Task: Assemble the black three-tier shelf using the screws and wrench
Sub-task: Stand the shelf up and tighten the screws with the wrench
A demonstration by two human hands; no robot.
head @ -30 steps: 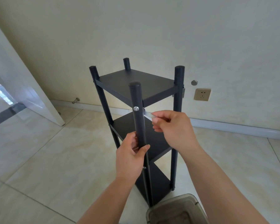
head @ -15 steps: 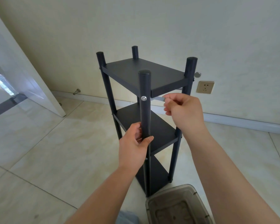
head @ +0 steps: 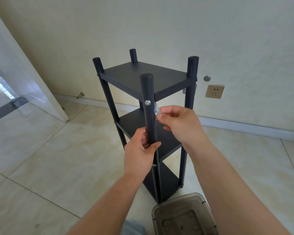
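The black three-tier shelf (head: 143,78) stands upright on the tiled floor, its four round posts rising above the top board. My left hand (head: 139,153) grips the near post (head: 148,106) just above the middle tier. A silver screw (head: 148,102) sits in that post at the top board's level. My right hand (head: 178,124) pinches a small silver wrench (head: 157,109) right beside that post, just below and to the right of the screw. Most of the wrench is hidden by my fingers.
A smoky translucent plastic bin (head: 185,216) sits on the floor at the shelf's near foot. A wall socket (head: 215,91) and a round metal stud (head: 206,78) are on the wall behind. An open white door (head: 24,82) stands at the left.
My right hand has come down and left with the wrench, from beside the top board's edge to close against the near post. The view has tilted, so the shelf sits lower in frame.
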